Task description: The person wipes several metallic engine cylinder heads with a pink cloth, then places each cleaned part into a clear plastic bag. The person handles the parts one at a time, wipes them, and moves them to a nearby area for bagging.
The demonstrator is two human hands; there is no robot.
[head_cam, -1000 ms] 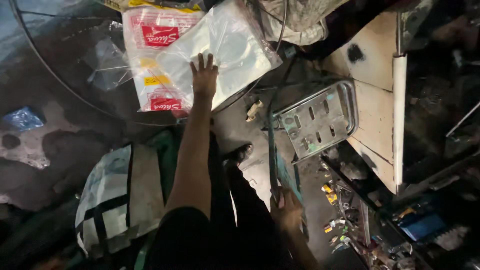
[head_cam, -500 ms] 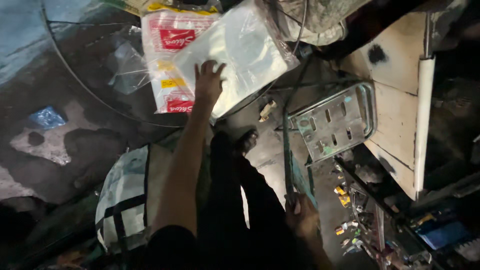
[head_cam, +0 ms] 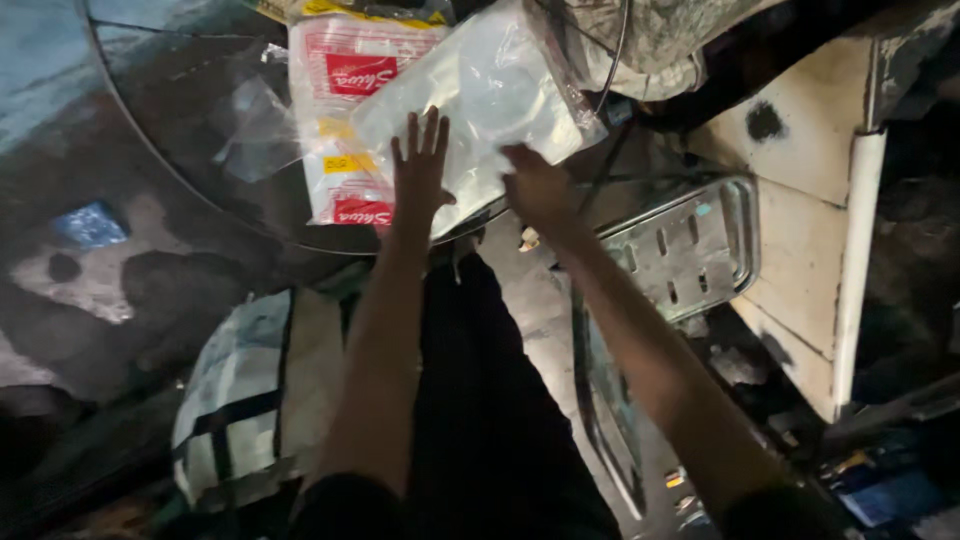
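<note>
nearest the camera: a black-and-white checked bag (head_cam: 250,400) sits low left on the dark floor (head_cam: 90,300), beside the person's dark trousers. low right, a long flat dark panel (head_cam: 610,420) runs away from the camera; a perforated grey metal tray (head_cam: 690,250) lies past it, against cream boards (head_cam: 800,240).

mid: both forearms reach forward. left hand (head_cam: 420,175) is open, fingers spread, palm flat on the clear plastic bag (head_cam: 480,100). right hand (head_cam: 540,190) is on the bag's near right edge; fingers curl down but i can't tell whether it pinches the film or just presses.

far: the clear plastic bag lies tilted at top centre, overlapping a white printed packet (head_cam: 340,120) with red and yellow blocks, which is just left of it and partly under it. a thin curved wire (head_cam: 150,160) arcs across the floor on the left. crumpled grey sheeting (head_cam: 680,40) is at top right. blue scrap (head_cam: 90,225) far left.

handling, judged: bag looks light, limp, slick film, contents flat and pale. it will sag and slide if lifted by one point. best hold is a pinch on the near edge or corner with each hand, or flat palm under it. likely to drag the packet below.
</note>
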